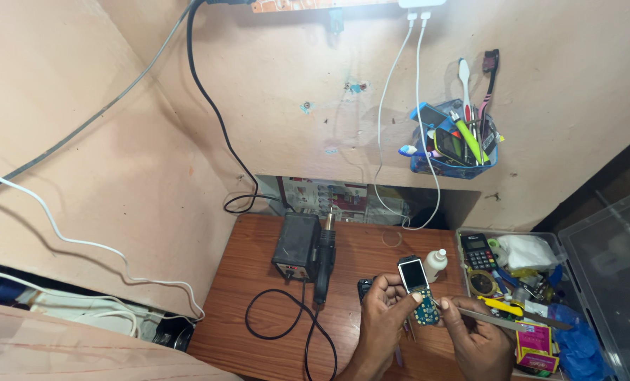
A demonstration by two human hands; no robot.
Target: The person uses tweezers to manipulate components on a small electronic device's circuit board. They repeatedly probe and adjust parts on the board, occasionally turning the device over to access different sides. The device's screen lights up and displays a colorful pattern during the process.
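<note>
Phone [416,284] with its circuit board bared, held above the wooden surface [258,282].
The left hand [384,310] pinched its lower end between thumb and fingers; the right hand [473,331] pinched metal tweezers [502,321] whose tip met the board. A white bottle [435,264] stood just behind, a black soldering station [297,247] further left, and a cluttered tray [512,236] to the right.

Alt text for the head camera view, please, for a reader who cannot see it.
Over a wooden desk, the left hand holds a small opened phone while the right hand brings a thin metal tool to it. A black rework station stands behind, a cluttered parts tray to the right.
</note>
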